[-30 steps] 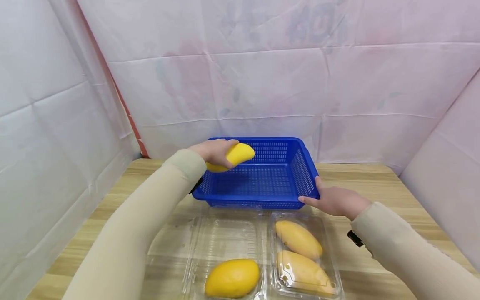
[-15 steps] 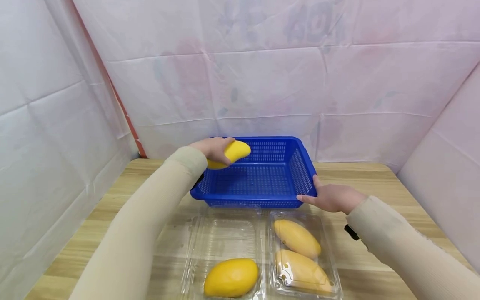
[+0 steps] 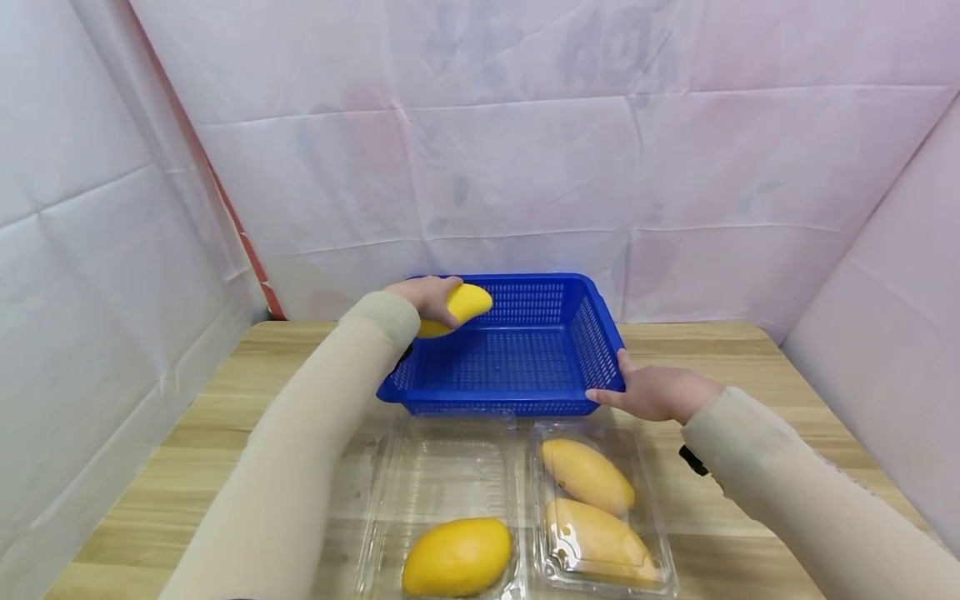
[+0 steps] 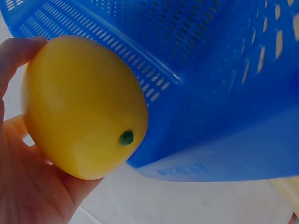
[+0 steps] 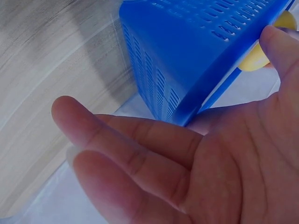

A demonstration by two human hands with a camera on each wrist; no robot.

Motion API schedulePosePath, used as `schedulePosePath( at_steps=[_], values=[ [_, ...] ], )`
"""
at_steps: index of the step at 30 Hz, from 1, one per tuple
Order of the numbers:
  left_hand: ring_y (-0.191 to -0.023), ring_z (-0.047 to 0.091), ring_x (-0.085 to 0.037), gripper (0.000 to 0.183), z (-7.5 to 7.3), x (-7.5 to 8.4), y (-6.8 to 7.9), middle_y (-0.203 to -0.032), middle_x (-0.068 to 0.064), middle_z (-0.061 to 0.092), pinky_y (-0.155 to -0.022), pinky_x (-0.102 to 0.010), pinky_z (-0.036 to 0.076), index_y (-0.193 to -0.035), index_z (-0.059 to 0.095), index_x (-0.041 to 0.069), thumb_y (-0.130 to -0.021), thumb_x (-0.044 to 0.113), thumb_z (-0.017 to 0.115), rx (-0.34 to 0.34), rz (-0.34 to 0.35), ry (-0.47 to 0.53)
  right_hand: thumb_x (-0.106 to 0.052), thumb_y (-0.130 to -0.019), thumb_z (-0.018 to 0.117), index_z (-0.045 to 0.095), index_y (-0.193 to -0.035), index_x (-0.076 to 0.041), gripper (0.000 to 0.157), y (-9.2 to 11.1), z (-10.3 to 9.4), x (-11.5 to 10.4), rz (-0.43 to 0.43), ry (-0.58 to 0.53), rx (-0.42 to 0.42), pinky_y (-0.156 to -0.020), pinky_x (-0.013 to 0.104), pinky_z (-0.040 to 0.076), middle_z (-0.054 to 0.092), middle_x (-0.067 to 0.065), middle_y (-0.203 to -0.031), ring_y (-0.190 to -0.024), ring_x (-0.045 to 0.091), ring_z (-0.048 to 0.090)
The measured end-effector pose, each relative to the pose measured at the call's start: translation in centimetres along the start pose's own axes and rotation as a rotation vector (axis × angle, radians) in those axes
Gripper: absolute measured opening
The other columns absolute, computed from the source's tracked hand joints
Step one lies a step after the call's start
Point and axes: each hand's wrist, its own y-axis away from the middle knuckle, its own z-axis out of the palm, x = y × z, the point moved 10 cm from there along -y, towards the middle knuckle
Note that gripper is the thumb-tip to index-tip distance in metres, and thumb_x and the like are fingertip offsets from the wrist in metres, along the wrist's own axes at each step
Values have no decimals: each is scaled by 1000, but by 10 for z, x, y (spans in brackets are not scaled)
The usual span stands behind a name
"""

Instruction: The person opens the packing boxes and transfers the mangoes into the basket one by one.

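Observation:
My left hand [image 3: 429,300] grips a yellow mango [image 3: 467,303] over the left end of the blue plastic basket [image 3: 495,398]. In the left wrist view the mango [image 4: 84,107] lies between thumb and fingers, its green stem spot facing the camera, beside the basket's perforated wall [image 4: 140,77]. My right hand [image 3: 663,393] touches the basket's near right corner, thumb on the front rim and a finger along the right side. The right wrist view shows the other fingers [image 5: 135,154] of that hand stretched out, holding nothing.
A clear plastic clamshell [image 3: 450,467] lies spread in front of the basket, with one mango [image 3: 457,557] in it. Right of it, a closed clear box [image 3: 656,533] holds two paler mangoes [image 3: 588,475]. White sheets [image 3: 510,167] stand around the wooden table [image 3: 172,492].
The mango stays in my left hand at the basket's left end, with only slight movement. The whole scene shifts a little leftward in the head view. My right hand keeps its place at the corner.

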Motion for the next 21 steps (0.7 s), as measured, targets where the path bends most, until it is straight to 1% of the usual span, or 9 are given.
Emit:
schedulePosePath(
  at_steps=[4, 7, 11, 12, 15, 16, 18, 19, 21],
  values=[
    [-91, 42, -20, 70, 1, -3, -2, -111, -3, 45, -80, -38, 34, -131, 25, 21, -72, 38, 60, 8, -22, 11, -73, -69, 26, -5, -130, 11, 108, 0, 1, 1, 17, -8, -8, -81, 55, 29, 37, 34, -118, -106, 44, 37],
    [-93, 41, -20, 72, 3, -5, -4, -116, -3, 43, -81, -38, 33, -132, 22, 21, -72, 38, 59, 11, -44, 4, -73, -70, 27, -4, -130, 10, 107, 0, 0, 1, 19, -17, 1, -82, 55, 28, 35, 33, -120, -107, 44, 36],
    [-98, 39, -20, 78, 13, -8, -8, -125, -5, 37, -85, -39, 31, -135, 16, 18, -73, 39, 59, -16, -65, -2, -72, -70, 29, 0, -131, 10, 106, 0, -1, -2, 14, -6, 19, -82, 54, 29, 35, 32, -121, -108, 43, 36],
    [-98, 39, -20, 79, 17, -9, -10, -126, -6, 37, -86, -39, 31, -135, 16, 17, -73, 38, 58, -24, -67, -3, -72, -70, 29, 1, -131, 9, 105, 0, -1, -3, 14, -4, 19, -82, 54, 29, 35, 32, -121, -109, 43, 35],
    [-95, 41, -20, 75, 24, -11, -14, -120, -6, 41, -83, -39, 32, -133, 22, 15, -73, 37, 59, -41, -82, 4, -72, -70, 30, 1, -132, 9, 105, 0, 0, -4, 22, -6, 18, -82, 54, 29, 36, 31, -121, -109, 43, 36],
    [-94, 41, -21, 74, 25, -13, -16, -119, -6, 42, -83, -39, 32, -133, 23, 15, -72, 36, 60, -44, -89, 7, -72, -70, 30, 1, -132, 8, 105, 0, 0, -4, 25, -12, 15, -81, 52, 31, 37, 31, -119, -106, 41, 40],
    [-94, 41, -20, 74, 27, -15, -18, -119, -5, 42, -83, -39, 32, -133, 24, 16, -72, 34, 61, -43, -113, 22, -72, -69, 31, -1, -132, 7, 106, -1, 1, -3, 40, -27, 4, -73, 46, 37, 48, 28, -107, -91, 37, 50],
    [-94, 41, -20, 74, 27, -15, -19, -120, -5, 42, -84, -40, 32, -133, 24, 16, -71, 33, 62, -42, -115, 27, -72, -69, 31, -2, -132, 6, 106, 0, 1, -2, 47, -32, 0, -68, 43, 40, 52, 25, -101, -82, 34, 54],
    [-96, 40, -19, 78, 28, -15, -22, -125, -4, 39, -86, -40, 30, -135, 21, 18, -71, 33, 62, -39, -125, 32, -72, -69, 32, -4, -132, 5, 106, 0, 1, -1, 60, -41, -7, -57, 36, 40, 54, 18, -93, -63, 26, 54]
  ],
)
